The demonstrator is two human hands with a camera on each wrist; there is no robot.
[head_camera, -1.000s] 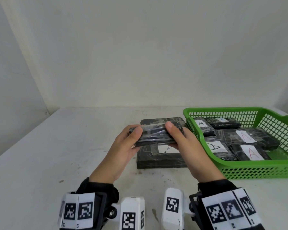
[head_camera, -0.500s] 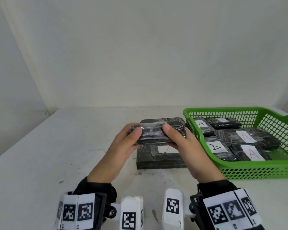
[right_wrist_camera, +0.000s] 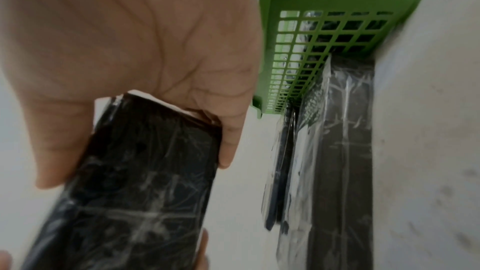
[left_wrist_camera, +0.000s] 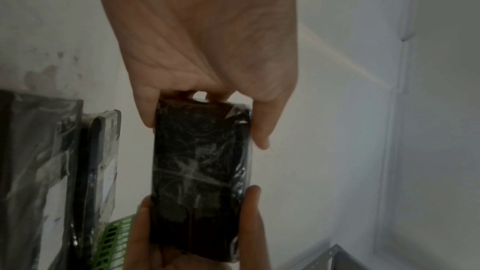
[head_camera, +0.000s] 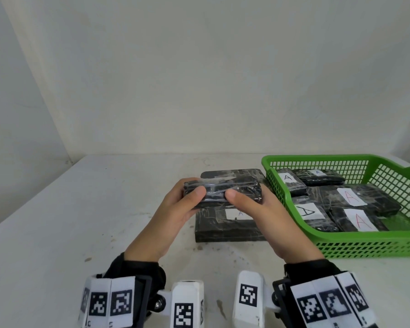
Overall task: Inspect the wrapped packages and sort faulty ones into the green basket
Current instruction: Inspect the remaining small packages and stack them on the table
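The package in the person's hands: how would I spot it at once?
Start at the green basket; left of it, black packages lie on the table. The held package is above them, in both hands' grip, and unlike most neighbours shows no white label.

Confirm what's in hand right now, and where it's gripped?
One black wrapped package, lifted above the table. The left hand grips its left end and the right hand its right end, thumbs on the near face, fingers behind.

Wrist-mounted camera units, 2 fitted

Black sleeves (head_camera: 137,268) end at white wrist bands (head_camera: 109,301) bearing square black-and-white coded markers; a white marker-tagged camera block (head_camera: 187,304) adjoins each band.
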